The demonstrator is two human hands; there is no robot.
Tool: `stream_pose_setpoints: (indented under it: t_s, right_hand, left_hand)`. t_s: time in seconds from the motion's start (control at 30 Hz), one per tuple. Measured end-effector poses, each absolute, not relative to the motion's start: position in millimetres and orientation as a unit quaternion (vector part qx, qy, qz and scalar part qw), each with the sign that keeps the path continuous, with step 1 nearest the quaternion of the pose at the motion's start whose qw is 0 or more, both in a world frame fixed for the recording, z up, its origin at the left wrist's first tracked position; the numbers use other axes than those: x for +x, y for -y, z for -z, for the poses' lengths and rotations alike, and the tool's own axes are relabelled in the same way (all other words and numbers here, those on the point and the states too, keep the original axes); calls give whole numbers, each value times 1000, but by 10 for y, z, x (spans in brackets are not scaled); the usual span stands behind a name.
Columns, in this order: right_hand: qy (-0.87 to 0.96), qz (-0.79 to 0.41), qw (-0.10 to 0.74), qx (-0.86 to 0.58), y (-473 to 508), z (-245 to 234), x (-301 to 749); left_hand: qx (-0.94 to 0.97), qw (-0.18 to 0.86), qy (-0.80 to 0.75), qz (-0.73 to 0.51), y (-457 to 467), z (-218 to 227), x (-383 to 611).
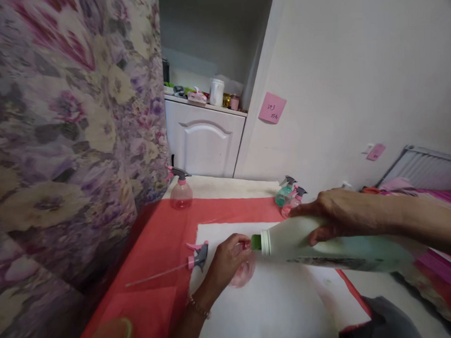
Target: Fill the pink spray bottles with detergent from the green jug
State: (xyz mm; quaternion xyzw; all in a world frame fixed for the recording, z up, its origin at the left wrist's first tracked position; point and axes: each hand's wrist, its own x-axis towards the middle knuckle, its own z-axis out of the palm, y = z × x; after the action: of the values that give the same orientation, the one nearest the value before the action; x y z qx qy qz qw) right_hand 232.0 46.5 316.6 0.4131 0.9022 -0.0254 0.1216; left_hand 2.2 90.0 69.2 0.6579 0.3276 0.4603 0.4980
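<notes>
My left hand is closed around the neck of a round, clear pink spray bottle standing on a white cloth. In my right hand is a large pale green jug, tipped on its side with its green spout right at the spray bottle's mouth. Whether liquid flows cannot be made out. A grey and pink spray head with a long thin tube lies left of my left hand, partly on the red cloth.
A pink spray bottle stands at the far left of the table. Two more, one teal and one pink, stand at the back right. A floral curtain hangs at the left. Behind the table is a white cabinet.
</notes>
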Motion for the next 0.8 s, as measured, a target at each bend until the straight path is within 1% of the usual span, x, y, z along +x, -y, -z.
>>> stream_pose_setpoints:
  t_s: [0.63, 0.8]
  right_hand:
    - [-892, 51, 132, 430, -464, -3195, 2293]
    - [-891, 39, 132, 433, -466, -3190, 2290]
  left_hand:
    - [662, 487, -341, -456, -910, -694, 28]
    - [656, 495, -342, -456, -914, -691, 29]
